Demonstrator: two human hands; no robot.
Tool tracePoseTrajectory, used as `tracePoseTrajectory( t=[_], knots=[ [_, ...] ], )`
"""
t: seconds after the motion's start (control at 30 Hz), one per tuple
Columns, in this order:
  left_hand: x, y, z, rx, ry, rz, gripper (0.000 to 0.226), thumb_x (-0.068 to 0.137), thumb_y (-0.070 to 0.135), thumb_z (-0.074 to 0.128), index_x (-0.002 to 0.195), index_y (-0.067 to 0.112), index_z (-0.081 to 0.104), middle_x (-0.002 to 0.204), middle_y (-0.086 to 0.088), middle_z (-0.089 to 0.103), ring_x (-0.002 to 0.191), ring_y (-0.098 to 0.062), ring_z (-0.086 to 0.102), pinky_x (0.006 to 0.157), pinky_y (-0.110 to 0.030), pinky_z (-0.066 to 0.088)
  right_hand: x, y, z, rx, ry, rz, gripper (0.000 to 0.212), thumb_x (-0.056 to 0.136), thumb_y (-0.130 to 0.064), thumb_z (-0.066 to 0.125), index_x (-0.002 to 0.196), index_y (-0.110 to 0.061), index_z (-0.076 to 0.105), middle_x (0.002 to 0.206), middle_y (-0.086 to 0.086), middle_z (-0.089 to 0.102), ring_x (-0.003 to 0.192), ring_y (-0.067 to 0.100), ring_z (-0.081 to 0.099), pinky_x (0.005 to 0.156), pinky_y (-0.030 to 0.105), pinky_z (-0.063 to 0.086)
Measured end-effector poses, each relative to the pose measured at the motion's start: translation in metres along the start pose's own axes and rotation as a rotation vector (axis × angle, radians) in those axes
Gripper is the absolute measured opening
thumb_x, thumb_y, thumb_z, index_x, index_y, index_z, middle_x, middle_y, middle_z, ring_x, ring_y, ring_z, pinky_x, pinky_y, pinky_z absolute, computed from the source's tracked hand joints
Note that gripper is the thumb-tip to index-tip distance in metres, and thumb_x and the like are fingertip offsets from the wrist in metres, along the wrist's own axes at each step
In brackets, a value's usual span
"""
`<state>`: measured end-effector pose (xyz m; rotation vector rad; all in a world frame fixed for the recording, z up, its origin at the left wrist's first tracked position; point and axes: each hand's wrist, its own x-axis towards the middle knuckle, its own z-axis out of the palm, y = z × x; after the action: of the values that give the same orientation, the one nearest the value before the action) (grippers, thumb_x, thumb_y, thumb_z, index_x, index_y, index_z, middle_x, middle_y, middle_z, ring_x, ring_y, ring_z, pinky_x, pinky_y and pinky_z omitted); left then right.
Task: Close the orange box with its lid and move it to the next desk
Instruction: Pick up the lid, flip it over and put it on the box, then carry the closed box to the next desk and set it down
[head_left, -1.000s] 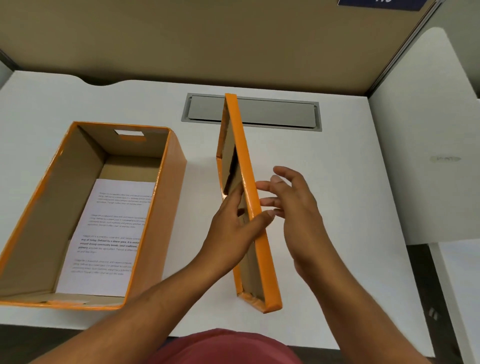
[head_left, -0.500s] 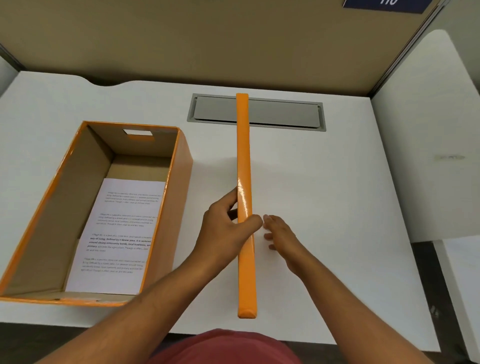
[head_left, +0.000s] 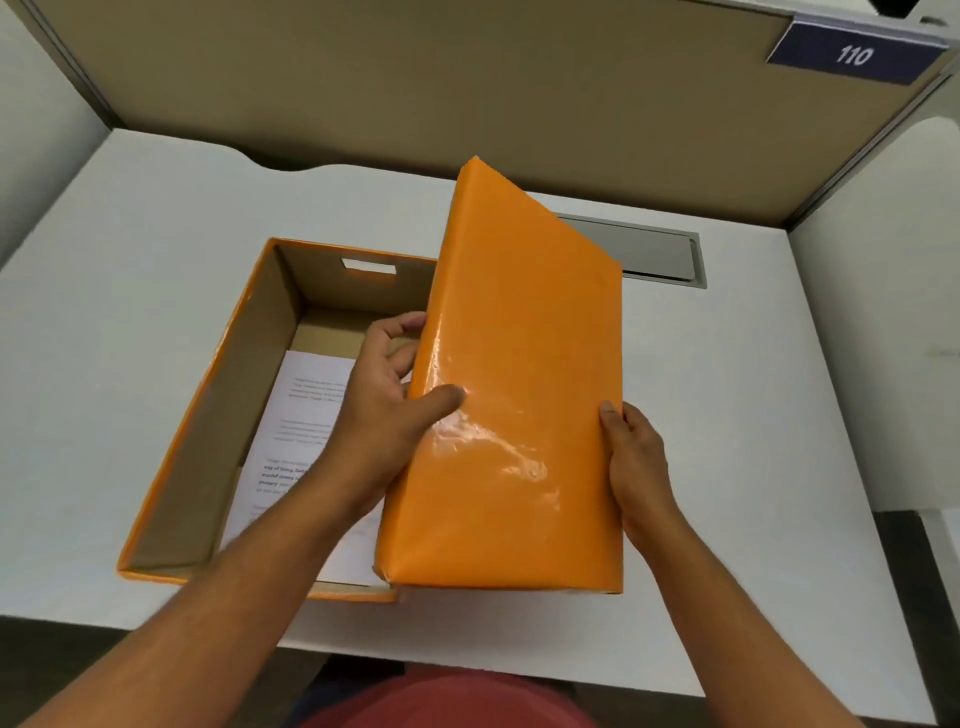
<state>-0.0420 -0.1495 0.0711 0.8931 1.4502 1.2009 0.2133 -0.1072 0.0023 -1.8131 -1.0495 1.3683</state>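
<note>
The orange box (head_left: 197, 431) lies open on the white desk, with brown cardboard inside and a printed paper sheet (head_left: 301, 415) on its bottom. The glossy orange lid (head_left: 519, 395) is held in the air, top side up and tilted, over the box's right side. My left hand (head_left: 387, 410) grips the lid's left edge, thumb on top and fingers underneath. My right hand (head_left: 631, 457) holds its right edge. The lid hides the box's right wall.
A grey cable hatch (head_left: 654, 252) is set into the white desk (head_left: 727, 415) behind the lid. A tan partition (head_left: 415, 88) with a "110" sign (head_left: 852, 54) closes the back. The adjoining desk (head_left: 893, 332) lies to the right, beyond a seam.
The lid stood on edge to the right of the box; it has since been turned top side up and carried left over the box. My right hand has taken hold of its right edge.
</note>
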Motion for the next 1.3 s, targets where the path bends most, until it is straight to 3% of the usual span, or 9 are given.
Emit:
tracePoseTrajectory(
  t=[0.07,0.13,0.3,0.4,0.47,0.57,0.97,1.1,1.3],
  knots=[
    [0.003,0.0,-0.036,0.046,0.104,0.036,0.067,0.08,0.03,0.087,0.138,0.038,0.054,0.133,0.013,0.068,0.115,-0.018,0.072,0.091,-0.052,0.063,-0.015,-0.016,0.021,-0.023,0.042,-0.087,0.049,0.105,-0.055,0.046,0.151,-0.037,0.045,0.133,-0.009,0.062,0.099,0.003,0.065,0.07,0.022,0.05],
    [0.005,0.001,-0.074,0.06,0.188,0.045,0.057,0.082,0.036,0.086,0.134,0.037,0.062,0.132,0.006,0.07,0.113,-0.022,0.072,0.091,-0.056,0.062,-0.032,-0.03,0.045,-0.039,0.062,-0.146,0.051,0.103,-0.056,0.05,0.151,-0.04,0.042,0.136,-0.008,0.059,0.104,0.01,0.066,0.071,0.022,0.05],
    [0.001,-0.006,-0.161,0.122,0.327,0.027,0.037,0.084,0.043,0.084,0.12,0.041,0.075,0.114,0.01,0.077,0.1,-0.012,0.075,0.085,-0.047,0.065,-0.069,-0.047,0.109,-0.096,0.048,-0.247,0.049,0.103,-0.051,0.054,0.15,-0.038,0.045,0.14,-0.003,0.062,0.117,0.021,0.067,0.092,0.041,0.06],
    [-0.004,-0.019,-0.195,0.135,0.354,-0.024,0.042,0.086,0.044,0.082,0.127,0.035,0.074,0.114,0.008,0.078,0.1,-0.018,0.076,0.086,-0.051,0.064,-0.081,-0.046,0.142,-0.127,0.048,-0.261,0.051,0.103,-0.05,0.055,0.151,-0.037,0.046,0.139,-0.004,0.061,0.111,0.016,0.065,0.077,0.024,0.054],
    [-0.005,-0.028,-0.211,0.137,0.362,-0.045,0.045,0.087,0.044,0.081,0.13,0.033,0.073,0.115,0.007,0.077,0.1,-0.02,0.076,0.085,-0.052,0.064,-0.086,-0.044,0.159,-0.148,0.064,-0.26,0.052,0.102,-0.051,0.055,0.152,-0.036,0.046,0.141,-0.005,0.059,0.116,0.016,0.063,0.078,0.023,0.051],
    [-0.002,-0.04,-0.226,0.119,0.346,-0.077,0.047,0.087,0.045,0.081,0.131,0.031,0.073,0.115,0.006,0.077,0.099,-0.021,0.076,0.086,-0.052,0.064,-0.091,-0.039,0.175,-0.204,0.087,-0.263,0.052,0.102,-0.05,0.056,0.151,-0.036,0.046,0.135,-0.01,0.051,0.119,0.015,0.057,0.089,0.032,0.047],
    [0.019,-0.057,-0.23,0.079,0.294,-0.134,0.051,0.087,0.041,0.082,0.135,0.026,0.071,0.111,0.003,0.078,0.092,-0.021,0.078,0.086,-0.052,0.064,-0.08,-0.034,0.186,-0.333,0.124,-0.237,0.048,0.105,-0.047,0.052,0.15,-0.032,0.051,0.127,-0.001,0.052,0.11,0.02,0.06,0.09,0.033,0.045],
    [0.027,-0.05,-0.23,0.062,0.293,-0.141,0.053,0.087,0.04,0.082,0.136,0.023,0.07,0.115,-0.001,0.077,0.095,-0.026,0.077,0.089,-0.053,0.063,-0.074,-0.04,0.188,-0.334,0.12,-0.235,0.045,0.105,-0.047,0.052,0.148,-0.032,0.054,0.126,0.003,0.055,0.107,0.021,0.061,0.089,0.035,0.047],
    [0.026,-0.049,-0.235,0.037,0.287,-0.173,0.052,0.086,0.038,0.083,0.135,0.022,0.071,0.115,0.001,0.076,0.094,-0.025,0.078,0.089,-0.053,0.064,-0.077,-0.04,0.189,-0.313,0.104,-0.242,0.043,0.105,-0.046,0.052,0.145,-0.032,0.057,0.126,0.006,0.064,0.104,0.023,0.068,0.076,0.026,0.05]
  ],
)
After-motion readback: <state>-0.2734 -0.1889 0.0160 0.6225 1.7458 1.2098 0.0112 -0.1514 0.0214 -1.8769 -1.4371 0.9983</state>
